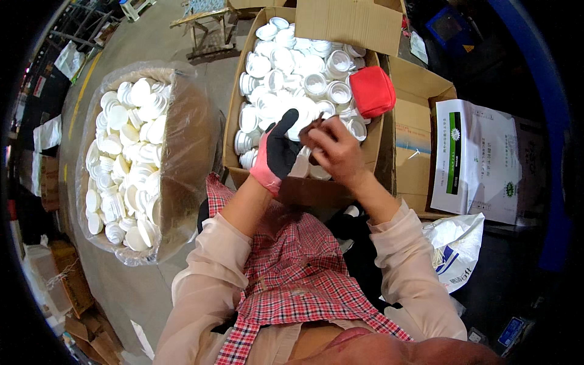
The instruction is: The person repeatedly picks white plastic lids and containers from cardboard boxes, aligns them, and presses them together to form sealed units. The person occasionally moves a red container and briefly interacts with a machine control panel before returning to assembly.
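My left hand [280, 149] wears a black glove with a pink cuff and is held above the near side of a cardboard box [230, 131]. Its thumb stands out, apart from the other fingers, which are partly hidden in the dark. My bare right hand [336, 149] is close beside it, fingers bent and pinching a small dark brown thing [311, 130] that I cannot make out. Beneath both hands, round white plastic lids [281, 59] fill the box in a loose heap. A red pouch [371, 92] rests on the box's right side.
To the left stands a box lined with clear plastic [188, 140], full of white round lids [129, 135]. Right of me are an open carton [412, 134], a white printed sheet [486, 161] and a white plastic sack [457, 243]. A wooden stand [208, 36] is behind.
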Motion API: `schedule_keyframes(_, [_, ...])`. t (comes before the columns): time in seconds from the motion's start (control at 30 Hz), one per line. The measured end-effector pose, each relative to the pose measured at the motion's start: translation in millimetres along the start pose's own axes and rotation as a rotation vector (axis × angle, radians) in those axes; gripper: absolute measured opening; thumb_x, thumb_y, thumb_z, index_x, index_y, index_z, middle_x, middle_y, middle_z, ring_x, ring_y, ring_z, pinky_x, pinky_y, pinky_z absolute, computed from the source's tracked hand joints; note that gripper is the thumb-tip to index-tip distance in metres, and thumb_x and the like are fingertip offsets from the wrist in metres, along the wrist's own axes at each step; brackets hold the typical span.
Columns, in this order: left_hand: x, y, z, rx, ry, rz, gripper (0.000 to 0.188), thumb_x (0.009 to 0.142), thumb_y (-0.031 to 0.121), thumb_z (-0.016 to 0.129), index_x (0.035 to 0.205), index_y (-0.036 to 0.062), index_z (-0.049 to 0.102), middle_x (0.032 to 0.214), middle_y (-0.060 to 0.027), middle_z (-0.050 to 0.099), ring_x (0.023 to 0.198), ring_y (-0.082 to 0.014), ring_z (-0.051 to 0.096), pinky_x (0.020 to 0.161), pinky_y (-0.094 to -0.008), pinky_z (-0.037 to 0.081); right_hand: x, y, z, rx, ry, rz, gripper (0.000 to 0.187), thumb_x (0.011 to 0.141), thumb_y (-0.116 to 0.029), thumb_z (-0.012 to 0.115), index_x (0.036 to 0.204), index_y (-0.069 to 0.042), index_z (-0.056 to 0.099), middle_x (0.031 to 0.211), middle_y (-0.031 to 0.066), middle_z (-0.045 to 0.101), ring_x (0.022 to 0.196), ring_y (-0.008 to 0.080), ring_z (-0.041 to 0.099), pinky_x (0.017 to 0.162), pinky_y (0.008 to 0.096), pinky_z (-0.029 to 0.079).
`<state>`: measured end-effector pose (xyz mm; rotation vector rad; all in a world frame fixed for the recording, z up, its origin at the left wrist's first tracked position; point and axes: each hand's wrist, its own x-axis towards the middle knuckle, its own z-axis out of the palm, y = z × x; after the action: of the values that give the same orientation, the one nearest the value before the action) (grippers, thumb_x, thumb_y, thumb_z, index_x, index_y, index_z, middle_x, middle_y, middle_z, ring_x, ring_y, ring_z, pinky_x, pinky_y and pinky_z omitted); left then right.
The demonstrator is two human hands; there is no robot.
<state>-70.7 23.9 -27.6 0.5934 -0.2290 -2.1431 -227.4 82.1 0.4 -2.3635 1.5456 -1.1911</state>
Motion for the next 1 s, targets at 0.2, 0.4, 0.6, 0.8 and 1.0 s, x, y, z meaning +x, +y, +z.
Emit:
schedule_keyframes(0.2, [3,9,-11,0.13,0.035,0.146,0.029,0.089,0.025,0.064,0.114,0.0105,0.061,0.108,-0.0074,0.066,0.095,-0.0196,0.064,0.076,-0.0326,0.052,-4,4,13,0.001,-0.282,0.114,0.025,0.069,-0.013,0.073,0.092,-0.008,0.067,0.098,0.0096,0.055,0.093,0.03,0.057,0.074,0.0374,0.051])
schedule_keyframes(0.4, [-6,7,0,0.024,-0.032,0.11,0.04,0.09,0.024,0.062,0.127,0.0122,0.054,0.124,-0.0067,0.06,0.113,-0.0232,0.058,0.092,-0.0397,0.049,13,11,-6,0.466,-0.105,0.462,0.088,0.067,-0.026,0.084,0.14,-0.004,0.04,0.135,0.0128,0.045,0.119,0.025,0.05,0.089,0.0344,0.049])
schedule_keyframes(0.6, [-32,19,32,0.347,-0.162,0.153,0.043,0.089,0.014,0.064,0.128,0.0058,0.049,0.119,-0.0062,0.056,0.111,-0.0164,0.055,0.093,-0.0305,0.046,12,8,-7,0.196,-0.078,0.1,0.106,0.057,-0.034,0.088,0.142,-0.002,0.034,0.137,0.0181,0.045,0.127,0.036,0.044,0.101,0.0417,0.041])
schedule_keyframes(0.8, [-35,19,16,1.112,-0.266,0.657,0.058,0.084,0.006,0.062,0.137,0.0009,0.039,0.129,-0.0118,0.051,0.12,-0.0231,0.051,0.102,-0.0349,0.04,14,-13,-7,0.136,-0.002,0.031,0.105,0.053,-0.029,0.09,0.139,0.001,0.038,0.137,0.0192,0.046,0.123,0.0371,0.046,0.101,0.043,0.039])
schedule_keyframes(1.0, [-41,12,12,1.262,-0.207,0.824,0.063,0.076,0.005,0.066,0.134,-0.0025,0.041,0.125,-0.0156,0.054,0.113,-0.0277,0.055,0.097,-0.0338,0.044,15,-16,-8,0.111,0.002,-0.044,0.101,0.055,-0.028,0.089,0.137,0.002,0.04,0.135,0.0191,0.048,0.115,0.0371,0.048,0.097,0.0426,0.04])
